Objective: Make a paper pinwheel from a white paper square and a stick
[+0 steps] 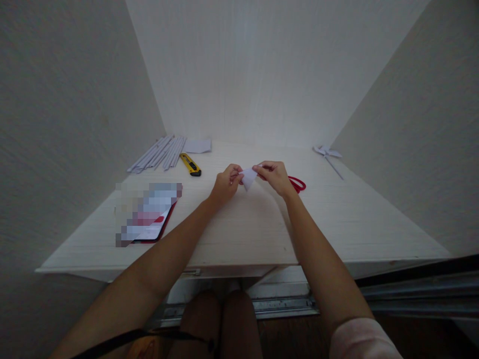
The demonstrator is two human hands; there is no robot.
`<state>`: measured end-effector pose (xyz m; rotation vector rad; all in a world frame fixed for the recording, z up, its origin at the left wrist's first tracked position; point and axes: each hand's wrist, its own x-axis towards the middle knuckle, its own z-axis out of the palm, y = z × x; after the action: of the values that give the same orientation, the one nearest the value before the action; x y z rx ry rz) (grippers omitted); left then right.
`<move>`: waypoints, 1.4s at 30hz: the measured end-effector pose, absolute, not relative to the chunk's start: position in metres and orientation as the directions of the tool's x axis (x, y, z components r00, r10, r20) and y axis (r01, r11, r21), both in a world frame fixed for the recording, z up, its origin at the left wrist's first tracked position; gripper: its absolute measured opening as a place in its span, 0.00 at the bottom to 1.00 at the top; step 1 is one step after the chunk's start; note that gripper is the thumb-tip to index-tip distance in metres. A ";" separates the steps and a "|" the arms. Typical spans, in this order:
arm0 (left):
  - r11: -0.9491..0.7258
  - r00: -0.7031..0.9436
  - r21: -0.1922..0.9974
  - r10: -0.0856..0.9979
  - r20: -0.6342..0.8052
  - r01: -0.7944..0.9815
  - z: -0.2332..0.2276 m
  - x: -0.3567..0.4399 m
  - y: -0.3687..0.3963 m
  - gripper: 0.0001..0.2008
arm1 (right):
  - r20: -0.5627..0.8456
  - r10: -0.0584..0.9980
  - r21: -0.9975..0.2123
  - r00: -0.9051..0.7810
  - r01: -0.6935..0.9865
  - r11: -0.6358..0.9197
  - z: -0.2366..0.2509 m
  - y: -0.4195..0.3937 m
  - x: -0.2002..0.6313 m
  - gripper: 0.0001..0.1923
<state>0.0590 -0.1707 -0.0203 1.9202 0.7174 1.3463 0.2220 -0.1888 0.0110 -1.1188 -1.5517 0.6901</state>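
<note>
A small white piece of paper (pixel 249 178), folded to a triangle with one point hanging down, is held up over the middle of the table. My left hand (pixel 229 180) pinches its left corner between thumb and fingers. On the other side, my right hand (pixel 272 175) grips the upper right corner the same way. Red-handled scissors (pixel 298 184) lie just right of my right hand; their blades are hidden behind the hand and forearm. To the left of my left hand rests a yellow box cutter (pixel 190 165).
Rolled paper sticks (pixel 160 153) lie in a bundle at the back left, beside a stack of white paper (pixel 198 145). A phone (pixel 149 214), its screen blurred, is at the left front. At the back right lies a paper pinwheel (pixel 327 152) on a stick. Walls enclose the white table (pixel 374 224).
</note>
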 end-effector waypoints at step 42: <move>-0.616 0.380 0.787 0.734 0.563 0.023 -0.018 0.051 -0.170 0.04 | 0.494 0.867 -0.733 -0.062 0.507 0.454 0.017 -0.196 0.243 0.15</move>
<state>0.0515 -0.1695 -0.0184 1.9342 0.6514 1.2799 0.2426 -0.1961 0.0173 -1.1894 -1.7177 0.4575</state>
